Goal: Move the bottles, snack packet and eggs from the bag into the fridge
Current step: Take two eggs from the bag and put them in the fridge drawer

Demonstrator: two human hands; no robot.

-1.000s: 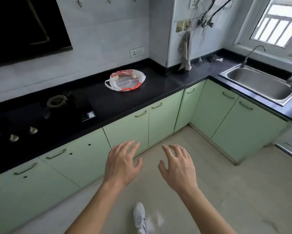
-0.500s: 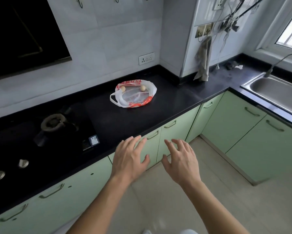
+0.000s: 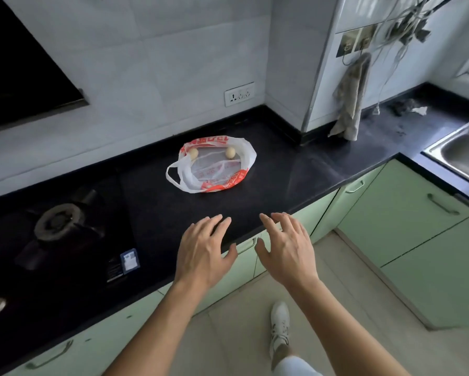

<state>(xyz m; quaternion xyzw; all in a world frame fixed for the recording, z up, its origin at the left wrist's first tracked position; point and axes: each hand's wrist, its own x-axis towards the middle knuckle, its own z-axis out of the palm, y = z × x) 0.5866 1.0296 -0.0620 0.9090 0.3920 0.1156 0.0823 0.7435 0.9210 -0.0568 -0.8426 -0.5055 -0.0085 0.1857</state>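
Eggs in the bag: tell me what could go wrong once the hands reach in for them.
The two eggs lie loose and apart on the flattened bag; tugging the plastic could roll them onto the hard counter.
The left hand and right hand are open and empty; squeezing both eggs in one hand might crack them.
The bag's handle loop could snag a finger.

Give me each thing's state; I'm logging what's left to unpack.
bag: open, lying flat on counter
eggs: two, inside bag, apart
left hand: open, empty
right hand: open, empty
cabinet doors: shut
burner: no flame visible
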